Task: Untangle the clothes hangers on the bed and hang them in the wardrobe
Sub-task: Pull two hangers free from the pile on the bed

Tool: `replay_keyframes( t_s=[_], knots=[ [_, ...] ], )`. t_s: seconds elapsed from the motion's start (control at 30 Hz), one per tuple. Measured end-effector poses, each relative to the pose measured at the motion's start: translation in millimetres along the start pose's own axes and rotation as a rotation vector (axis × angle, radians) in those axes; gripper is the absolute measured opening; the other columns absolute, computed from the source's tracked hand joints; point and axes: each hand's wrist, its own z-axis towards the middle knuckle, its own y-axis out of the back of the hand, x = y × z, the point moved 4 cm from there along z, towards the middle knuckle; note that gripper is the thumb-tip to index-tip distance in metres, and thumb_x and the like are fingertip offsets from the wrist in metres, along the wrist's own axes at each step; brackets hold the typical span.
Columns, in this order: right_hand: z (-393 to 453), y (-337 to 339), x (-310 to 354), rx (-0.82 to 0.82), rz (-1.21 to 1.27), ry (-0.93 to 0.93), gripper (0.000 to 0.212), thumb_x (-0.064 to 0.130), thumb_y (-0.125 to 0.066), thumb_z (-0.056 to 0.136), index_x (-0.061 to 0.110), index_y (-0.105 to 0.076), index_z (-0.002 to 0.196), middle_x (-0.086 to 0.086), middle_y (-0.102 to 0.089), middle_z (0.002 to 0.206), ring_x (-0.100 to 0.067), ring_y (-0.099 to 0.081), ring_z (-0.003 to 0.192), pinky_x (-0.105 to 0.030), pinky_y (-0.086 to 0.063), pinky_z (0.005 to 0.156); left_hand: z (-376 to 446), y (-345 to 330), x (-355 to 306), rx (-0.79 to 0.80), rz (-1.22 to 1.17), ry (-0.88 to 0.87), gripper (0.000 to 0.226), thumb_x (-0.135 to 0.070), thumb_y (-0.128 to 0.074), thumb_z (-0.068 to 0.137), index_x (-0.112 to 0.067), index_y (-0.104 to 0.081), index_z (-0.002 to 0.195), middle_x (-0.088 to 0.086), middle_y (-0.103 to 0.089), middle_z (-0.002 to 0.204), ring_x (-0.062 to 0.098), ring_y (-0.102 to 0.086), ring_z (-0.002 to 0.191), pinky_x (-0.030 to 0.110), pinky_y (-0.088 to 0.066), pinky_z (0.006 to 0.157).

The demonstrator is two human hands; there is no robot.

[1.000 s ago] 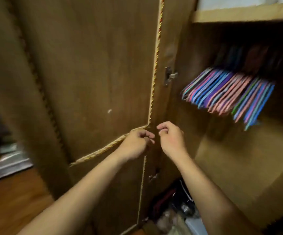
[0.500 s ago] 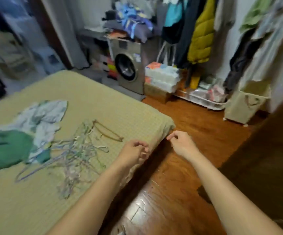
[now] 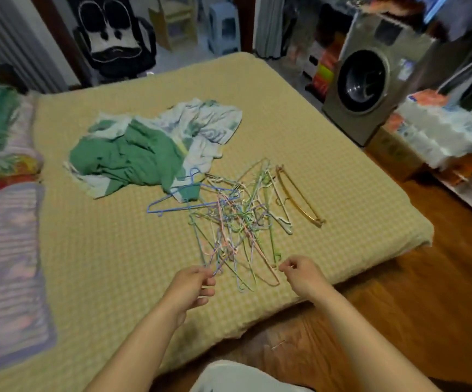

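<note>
I see left hand (image 3: pixel 191 287) pinching the tangled pastel wire hangers (image 3: pixel 234 222) on the yellow bed (image 3: pixel 116 264); right hand (image 3: pixel 299 274) curled, grip indeterminate.

The bed (image 3: pixel 116 264) had a yellow checked cover. On it lay a tangled heap of thin coloured hangers (image 3: pixel 234 219), with a gold hanger (image 3: pixel 299 198) just beside it. A green and white cloth (image 3: pixel 150 151) lay crumpled behind, and a striped blanket (image 3: pixel 5 250) covered the left side.
</note>
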Motion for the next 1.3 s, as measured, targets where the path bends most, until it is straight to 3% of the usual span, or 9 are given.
replay_keyframes(
  t_s=[0.2,0.33,0.47,0.57,0.67,0.77,0.93,1.13,1.3],
  knots=[
    [74,-40,-57,0.127,-0.187,-0.127,0.020,0.018,-0.050,0.095,0.012,-0.068,0.090,-0.002,-0.067,0.082,-0.023,-0.062,0.079,-0.030,-0.043,0.062,61,11,29,-0.027,-0.051,0.163,0.017,-0.015,-0.049,0.099,-0.010,-0.064,0.105,0.007,-0.065,0.090,0.018,-0.063,0.068,0.028,-0.048,0.064],
    [136,-87,-89,0.232,-0.310,-0.145,0.023,0.021,-0.045,0.098,0.006,-0.063,0.104,-0.014,-0.066,0.101,-0.030,-0.063,0.087,-0.035,-0.049,0.071,102,8,67,-0.117,-0.123,0.297,0.009,-0.013,-0.056,0.095,-0.009,-0.064,0.096,0.009,-0.063,0.080,0.018,-0.057,0.058,0.024,-0.039,0.052],
    [204,-132,-101,0.171,-0.491,-0.013,0.047,0.025,-0.052,0.094,0.008,-0.043,0.136,-0.020,-0.044,0.133,-0.042,-0.050,0.117,-0.044,-0.043,0.097,136,4,104,-0.261,-0.206,0.390,0.017,-0.007,-0.049,0.097,-0.009,-0.065,0.094,0.011,-0.066,0.081,0.023,-0.061,0.062,0.025,-0.043,0.056],
    [240,-160,-106,0.136,-0.584,0.021,0.070,0.032,-0.055,0.091,0.015,-0.021,0.150,-0.015,-0.026,0.149,-0.041,-0.033,0.131,-0.052,-0.041,0.100,154,-8,127,-0.339,-0.294,0.474,0.019,-0.008,-0.048,0.096,-0.010,-0.066,0.096,0.007,-0.068,0.077,0.025,-0.064,0.067,0.029,-0.047,0.064],
    [257,-173,-108,0.116,-0.655,0.037,0.092,0.034,-0.062,0.085,0.014,-0.004,0.154,-0.012,-0.027,0.149,-0.040,-0.032,0.129,-0.051,-0.043,0.095,169,-28,134,-0.339,-0.363,0.503,0.019,-0.007,-0.046,0.097,-0.008,-0.065,0.099,0.010,-0.069,0.082,0.026,-0.064,0.071,0.031,-0.049,0.068],
    [265,-170,-115,0.082,-0.706,0.072,0.090,0.034,-0.060,0.085,0.007,-0.009,0.154,-0.015,-0.041,0.139,-0.039,-0.039,0.123,-0.049,-0.044,0.093,190,-54,136,-0.299,-0.384,0.525,0.019,-0.007,-0.046,0.097,-0.009,-0.064,0.100,0.010,-0.068,0.082,0.024,-0.064,0.069,0.030,-0.048,0.067],
    [259,-133,-117,-0.060,-0.579,0.214,0.064,0.023,-0.029,0.074,0.003,-0.055,0.130,-0.019,-0.061,0.107,-0.040,-0.051,0.100,-0.044,-0.040,0.091,212,-90,119,-0.158,-0.393,0.509,0.019,-0.006,-0.045,0.098,-0.010,-0.063,0.102,0.010,-0.065,0.086,0.022,-0.061,0.067,0.027,-0.046,0.060],
    [247,-109,-113,-0.052,-0.188,0.342,0.044,-0.006,-0.056,0.088,0.019,-0.067,0.122,-0.005,-0.059,0.096,-0.024,-0.058,0.094,-0.027,-0.043,0.086,224,-94,92,-0.074,-0.277,0.418,0.017,-0.008,-0.045,0.100,-0.011,-0.061,0.104,0.004,-0.067,0.081,0.019,-0.062,0.066,0.028,-0.047,0.061],
    [237,-120,-89,0.115,0.499,-0.035,0.052,-0.014,-0.042,0.082,0.019,-0.072,0.108,0.004,-0.073,0.094,-0.014,-0.063,0.080,-0.035,-0.051,0.075,212,-74,74,-0.046,-0.275,0.294,0.021,-0.004,-0.043,0.101,-0.008,-0.064,0.105,0.008,-0.068,0.089,0.020,-0.064,0.069,0.027,-0.047,0.062]
  ],
)
